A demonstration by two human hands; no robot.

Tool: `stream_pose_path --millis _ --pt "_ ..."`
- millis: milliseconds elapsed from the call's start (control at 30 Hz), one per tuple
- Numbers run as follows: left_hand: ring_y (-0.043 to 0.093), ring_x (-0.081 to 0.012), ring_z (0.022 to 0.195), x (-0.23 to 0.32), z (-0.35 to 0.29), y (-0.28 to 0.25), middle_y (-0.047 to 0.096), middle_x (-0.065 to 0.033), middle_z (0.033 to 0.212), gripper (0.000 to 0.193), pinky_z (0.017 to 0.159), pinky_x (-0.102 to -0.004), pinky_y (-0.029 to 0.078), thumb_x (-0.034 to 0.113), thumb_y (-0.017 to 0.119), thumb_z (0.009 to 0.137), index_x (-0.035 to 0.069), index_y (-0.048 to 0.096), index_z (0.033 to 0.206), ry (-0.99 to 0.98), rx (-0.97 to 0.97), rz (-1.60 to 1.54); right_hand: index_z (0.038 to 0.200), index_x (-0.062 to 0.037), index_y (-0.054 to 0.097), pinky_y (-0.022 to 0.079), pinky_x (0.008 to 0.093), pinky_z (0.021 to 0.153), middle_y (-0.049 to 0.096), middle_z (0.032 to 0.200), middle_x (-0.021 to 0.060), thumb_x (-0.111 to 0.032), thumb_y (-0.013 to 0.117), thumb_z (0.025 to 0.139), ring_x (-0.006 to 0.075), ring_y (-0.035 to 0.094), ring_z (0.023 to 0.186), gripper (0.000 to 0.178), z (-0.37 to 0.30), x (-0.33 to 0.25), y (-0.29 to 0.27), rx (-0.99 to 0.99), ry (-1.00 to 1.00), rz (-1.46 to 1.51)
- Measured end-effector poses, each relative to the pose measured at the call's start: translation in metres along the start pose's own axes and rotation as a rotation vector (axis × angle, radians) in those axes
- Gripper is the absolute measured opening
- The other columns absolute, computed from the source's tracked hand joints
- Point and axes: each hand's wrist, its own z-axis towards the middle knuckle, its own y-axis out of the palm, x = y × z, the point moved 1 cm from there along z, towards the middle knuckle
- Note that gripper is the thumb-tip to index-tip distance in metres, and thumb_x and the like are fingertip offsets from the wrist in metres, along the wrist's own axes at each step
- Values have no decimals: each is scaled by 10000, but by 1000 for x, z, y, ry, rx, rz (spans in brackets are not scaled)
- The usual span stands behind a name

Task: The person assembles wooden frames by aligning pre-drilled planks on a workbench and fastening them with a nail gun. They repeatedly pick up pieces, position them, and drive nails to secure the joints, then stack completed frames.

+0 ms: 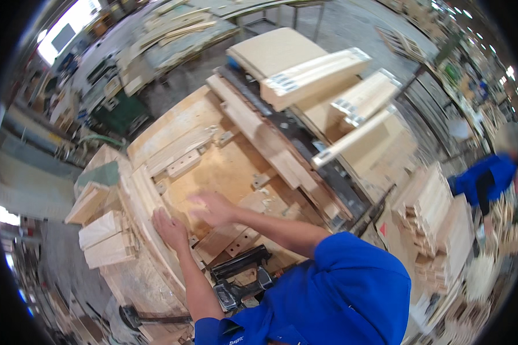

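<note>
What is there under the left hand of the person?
Beneath the left hand there is a long, pale wooden strip, which can be seen extending beyond the hand. The part of the strip directly underneath is covered, so its surface there cannot be seen.

- The right hand (212,208) is blurred, its fingertips smeared; perhaps it is clear of the wood beneath.
- The left hand (170,229) shows its back; its palm is hidden against the long pale board (147,192).
- The black nail gun (229,294) is partly covered by the blue shirt (334,299), which the lower edge cuts off.
- The dark bar (161,318) at lower left disappears near the left sleeve (208,330).
- The co-worker (486,177) at far right is blurred, the legs hidden behind stacked wood (429,215).
- Marks on the block ends (285,83) are too small to make out.
- The bright window (69,31) is washed out, cut by the dark rim.
</note>
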Motion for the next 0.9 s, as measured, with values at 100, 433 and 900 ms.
stream_pose_path --millis 100,433,900 --pt "442 -440 1455 12 2 3 545 -269 1504 542 1254 -498 308 58 624 890 -18 587 1426 -91 -6 -26 1271 -15 710 557 375 825 760 1030 122 -314 680 1021 226 728 923 391 -127 -47 -58 -299 345 408" --pt "677 -285 1216 339 -44 -27 701 -201 1310 564 1035 -383 528 221 820 904 -1 633 1388 610 -553 -1029 1426 -29 549 594 275 766 697 1188 111 -282 642 1082 168 713 965 437 -277 -71 -233 938 543 697" --pt "740 -320 1026 262 -122 -85 750 -151 1171 454 926 -419 578 206 847 851 79 726 1269 666 -817 -962 1373 5 527 528 299 871 628 1068 38 -186 694 1010 116 631 921 443 -255 -79 -200 1025 354 520"
